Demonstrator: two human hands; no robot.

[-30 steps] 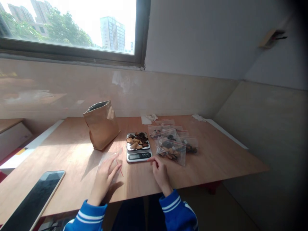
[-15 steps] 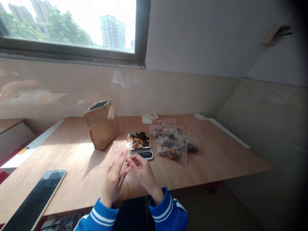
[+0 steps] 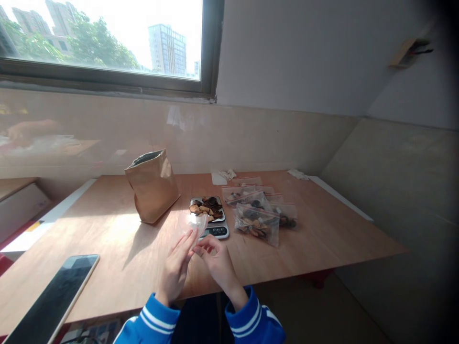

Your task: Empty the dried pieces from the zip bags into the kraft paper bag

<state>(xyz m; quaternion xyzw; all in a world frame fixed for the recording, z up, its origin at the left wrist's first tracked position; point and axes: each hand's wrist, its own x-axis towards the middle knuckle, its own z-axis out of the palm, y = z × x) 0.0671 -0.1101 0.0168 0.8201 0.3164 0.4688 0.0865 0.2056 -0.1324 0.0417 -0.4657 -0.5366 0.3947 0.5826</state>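
Between my two hands is a clear zip bag (image 3: 191,221), held in front of a small kitchen scale (image 3: 221,232). My left hand (image 3: 176,265) has the bag's left side, its fingers together and stretched along the plastic. With thumb and index finger pinched, my right hand (image 3: 217,260) grips the bag's near right edge. Dried brown and dark slices (image 3: 206,208) lie heaped on the scale's tray, just beyond the bag. Part of the scale's display is covered by the bag and fingers.
Behind on the left stands an open brown paper pouch (image 3: 152,188). Several filled zip bags (image 3: 256,222) lie piled right of the scale. A large phone (image 3: 53,296) rests at the table's left front. Crumpled tissue (image 3: 228,174) and a white wall bound the back.
Both hands have shifted slightly right with the bag. The bag's top now reaches in front of the scale's near side, and its red-edged strip has turned out of view.
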